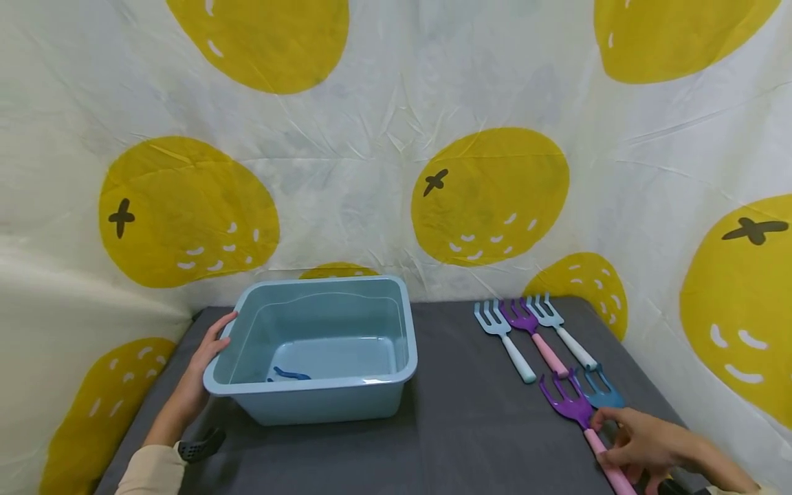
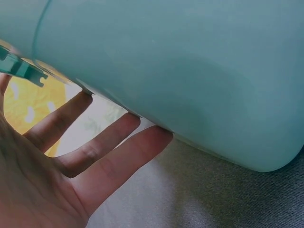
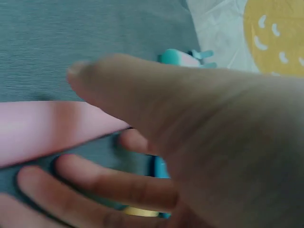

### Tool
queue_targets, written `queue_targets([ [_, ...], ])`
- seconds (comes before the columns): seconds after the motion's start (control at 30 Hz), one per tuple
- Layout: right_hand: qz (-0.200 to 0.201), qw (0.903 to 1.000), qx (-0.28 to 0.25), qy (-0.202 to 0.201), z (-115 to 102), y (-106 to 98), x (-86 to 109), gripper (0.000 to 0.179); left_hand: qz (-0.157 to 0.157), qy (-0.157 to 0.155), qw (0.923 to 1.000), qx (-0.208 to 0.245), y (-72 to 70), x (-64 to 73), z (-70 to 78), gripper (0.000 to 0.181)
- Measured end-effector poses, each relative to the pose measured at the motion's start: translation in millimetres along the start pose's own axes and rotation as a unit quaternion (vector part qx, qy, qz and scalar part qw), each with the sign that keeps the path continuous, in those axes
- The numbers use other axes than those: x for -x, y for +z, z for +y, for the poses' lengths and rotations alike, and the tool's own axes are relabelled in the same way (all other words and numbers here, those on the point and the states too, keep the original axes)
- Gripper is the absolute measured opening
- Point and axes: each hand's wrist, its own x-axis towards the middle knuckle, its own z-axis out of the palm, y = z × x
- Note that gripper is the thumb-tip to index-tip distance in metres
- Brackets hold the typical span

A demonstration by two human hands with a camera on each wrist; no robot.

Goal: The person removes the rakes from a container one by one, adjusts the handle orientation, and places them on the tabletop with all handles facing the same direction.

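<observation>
A light blue plastic basin [image 1: 309,405] stands on the dark cloth left of centre. My left hand [image 1: 198,371] is at its left side, with two fingertips resting on the rim. In the left wrist view, three fairly straight fingers [image 2: 118,166] touch its outer wall. A dark blue piece [image 1: 291,373] lies inside, mostly hidden by the front wall. At the right, my right hand [image 1: 650,443] hovers over a purple hand fork [image 1: 572,407] with a pink handle [image 3: 38,128]; the thumb crosses above the handle, fingers spread beside it. A blue fork head [image 1: 603,395] shows beyond the hand, its handle hidden.
Behind lie a light blue fork with a white handle [image 1: 516,357], a purple fork with a pink handle [image 1: 549,354] and another light blue fork [image 1: 575,347]. A white curtain [image 1: 371,206] with yellow fruit prints hangs along the table's back and sides.
</observation>
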Motion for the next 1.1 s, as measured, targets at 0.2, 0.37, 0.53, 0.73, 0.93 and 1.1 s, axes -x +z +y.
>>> queue_targets([
  [0.2,-0.027,0.9969,0.046,-0.058,-40,-26,1.1,0.048,0.004,-0.002,1.0000,0.002,0.2,1.2,0.0,0.060],
  [0.37,-0.066,0.9738,0.066,-0.208,-76,-45,-8.1,0.054,0.005,0.000,1.0000,0.000,1.1,2.5,-0.1,0.060],
  [0.53,-0.066,0.9518,0.115,-0.276,-113,-51,-16.0,0.063,0.004,-0.003,1.0000,0.002,1.7,2.1,-2.4,0.061],
  [0.73,-0.056,0.9395,0.171,-0.292,-155,-55,-28.2,0.074,0.005,-0.003,0.9999,0.009,3.8,2.7,-6.4,0.062],
  [0.93,-0.059,0.9334,0.203,-0.290,-200,-53,-44.9,0.078,0.006,0.001,0.9999,0.011,4.5,4.6,-9.9,0.061],
  [1.1,-0.066,0.9391,0.199,-0.272,-237,-56,-56.7,0.080,0.010,0.005,0.9999,0.010,5.0,3.6,-7.8,0.062],
])
